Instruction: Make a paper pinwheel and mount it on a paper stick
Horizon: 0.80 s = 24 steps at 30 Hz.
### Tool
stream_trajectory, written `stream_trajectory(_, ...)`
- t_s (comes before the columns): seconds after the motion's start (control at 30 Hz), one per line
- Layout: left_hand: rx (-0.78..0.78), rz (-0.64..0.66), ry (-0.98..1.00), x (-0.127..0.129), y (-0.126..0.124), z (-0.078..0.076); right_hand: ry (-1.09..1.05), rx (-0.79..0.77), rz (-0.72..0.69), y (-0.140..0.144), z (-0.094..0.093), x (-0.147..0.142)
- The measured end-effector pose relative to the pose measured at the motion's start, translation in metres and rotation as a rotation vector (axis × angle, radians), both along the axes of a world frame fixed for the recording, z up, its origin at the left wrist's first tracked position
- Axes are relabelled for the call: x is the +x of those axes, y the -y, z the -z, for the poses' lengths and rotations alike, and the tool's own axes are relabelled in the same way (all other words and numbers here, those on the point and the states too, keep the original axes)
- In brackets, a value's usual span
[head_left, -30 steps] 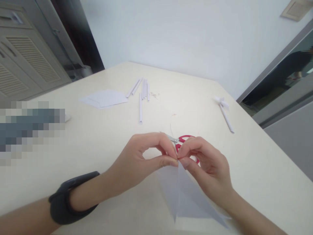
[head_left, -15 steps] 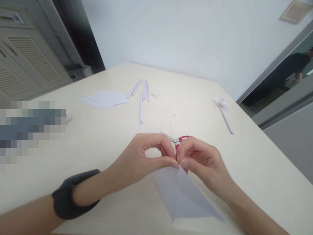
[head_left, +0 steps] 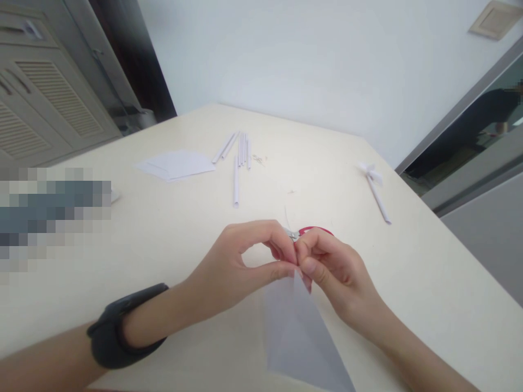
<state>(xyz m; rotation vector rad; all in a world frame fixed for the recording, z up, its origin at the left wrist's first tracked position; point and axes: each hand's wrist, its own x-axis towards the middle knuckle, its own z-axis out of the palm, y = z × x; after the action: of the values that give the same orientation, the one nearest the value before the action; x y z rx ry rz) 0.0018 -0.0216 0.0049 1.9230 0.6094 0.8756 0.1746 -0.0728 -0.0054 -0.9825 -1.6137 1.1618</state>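
A translucent-looking white paper sheet [head_left: 302, 337] hangs at the front, creased to a point at its top. My left hand [head_left: 253, 256], with a dark band on its wrist, is closed with thumb and fingertips pinched on that point. Close against it, my right hand [head_left: 330, 267] is also closed in a pinch; whatever lies between its fingertips is too small to make out. Just beyond both hands lies a pair of scissors [head_left: 316, 229] with red handles, partly hidden by the fingers.
White folded sheets [head_left: 180, 165] lie at the back left, beside several rolled paper tubes [head_left: 236, 182]. Small thin brownish bits [head_left: 258, 159] are near them. At the right rests a paper pinwheel on a tube stick [head_left: 378, 197]. A wall [head_left: 286, 60] stands behind the table.
The paper's lower part has swung and turned, its lower edge now tilting down to the right. My left fingers cover more of the scissors' blades. Both hands stay together at the paper's tip.
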Motion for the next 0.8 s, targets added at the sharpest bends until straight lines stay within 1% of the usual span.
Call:
stream_trajectory(0.13,0.01,-0.043,-0.042,0.0,0.0,-0.001,0.112,0.1,0.114,-0.001,0.002,-0.001)
stream_trajectory(0.23,-0.019,-0.08,-0.093,0.001,-0.002,0.0,0.139,0.157,0.214,0.0,0.003,-0.002)
stream_trajectory(0.33,-0.021,-0.085,-0.079,0.002,-0.004,0.003,0.125,0.172,0.275,0.001,0.004,-0.002)
stream_trajectory(0.47,-0.014,-0.072,-0.087,0.002,-0.003,0.003,0.047,0.113,0.284,0.001,0.002,-0.004)
stream_trajectory(0.6,-0.018,-0.064,-0.114,0.001,-0.002,-0.001,0.003,-0.006,0.223,-0.003,-0.004,-0.001)
stream_trajectory(0.67,-0.002,-0.062,-0.094,0.001,-0.002,-0.001,0.089,-0.016,0.248,-0.007,-0.006,0.006)
stream_trajectory(0.7,0.008,-0.06,-0.084,0.0,-0.002,0.0,0.185,-0.011,0.279,-0.01,-0.006,0.01)
stream_trajectory(0.73,0.02,-0.059,-0.075,0.0,-0.003,0.001,0.325,-0.004,0.314,-0.012,-0.005,0.015)
stream_trajectory(0.8,0.036,-0.052,-0.057,-0.001,-0.004,0.004,0.707,0.058,0.364,-0.016,-0.001,0.023)
